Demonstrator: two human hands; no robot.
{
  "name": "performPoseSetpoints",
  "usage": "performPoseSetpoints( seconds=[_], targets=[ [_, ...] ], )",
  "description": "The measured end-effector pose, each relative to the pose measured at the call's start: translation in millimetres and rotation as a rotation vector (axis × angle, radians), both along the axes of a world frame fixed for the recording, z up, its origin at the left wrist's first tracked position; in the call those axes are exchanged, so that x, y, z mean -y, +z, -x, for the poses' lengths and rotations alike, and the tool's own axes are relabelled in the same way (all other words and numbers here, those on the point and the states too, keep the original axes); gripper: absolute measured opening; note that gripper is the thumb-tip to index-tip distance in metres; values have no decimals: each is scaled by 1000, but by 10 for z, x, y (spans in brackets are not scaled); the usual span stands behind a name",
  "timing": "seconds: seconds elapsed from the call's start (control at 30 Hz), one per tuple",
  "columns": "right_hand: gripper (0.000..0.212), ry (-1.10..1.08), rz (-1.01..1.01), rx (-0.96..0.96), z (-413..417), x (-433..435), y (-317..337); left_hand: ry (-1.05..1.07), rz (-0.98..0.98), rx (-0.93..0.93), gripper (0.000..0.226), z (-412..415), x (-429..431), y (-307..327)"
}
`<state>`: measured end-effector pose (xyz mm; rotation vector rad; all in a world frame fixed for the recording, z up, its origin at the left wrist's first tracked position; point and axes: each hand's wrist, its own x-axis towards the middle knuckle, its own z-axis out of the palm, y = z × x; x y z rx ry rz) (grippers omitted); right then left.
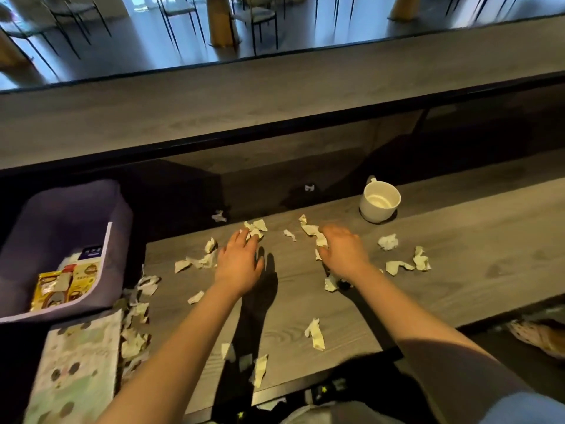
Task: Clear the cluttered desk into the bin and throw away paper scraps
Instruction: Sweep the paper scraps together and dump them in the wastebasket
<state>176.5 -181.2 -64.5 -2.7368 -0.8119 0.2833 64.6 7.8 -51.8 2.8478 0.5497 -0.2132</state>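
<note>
well, the wide grey bench runs across, the purple bin at its left end. the left hand and right hand lie palm-down, fingers loose, gripping nothing, touching paper scraps scattered over it. better, i'd say, to rake them together before scooping, so none flutter off.

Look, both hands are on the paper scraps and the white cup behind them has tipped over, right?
Not quite. The head view shows the white cup standing upright, mouth up, not tipped over. The left hand and right hand do rest on the paper scraps on the desk.
</note>
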Motion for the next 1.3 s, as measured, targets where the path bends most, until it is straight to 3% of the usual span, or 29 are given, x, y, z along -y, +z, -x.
performPoseSetpoints(
  seconds=[0.27,0.6,0.83,1.3],
  targets=[
    [55,-132,149,-26,-217,738,-467,-65,74,-94,63,-275,676,-287],
    [79,-309,195,-166,-572,1368,-658,-221,111,-249,66,-773,1321,-597],
    [81,-210,162,-297,-642,1380,-828,-257,86,-359,68,-830,1438,-787],
    [69,55,170,-289,-358,712,-824,-104,41,-356,63,-391,886,-823]
  ],
)
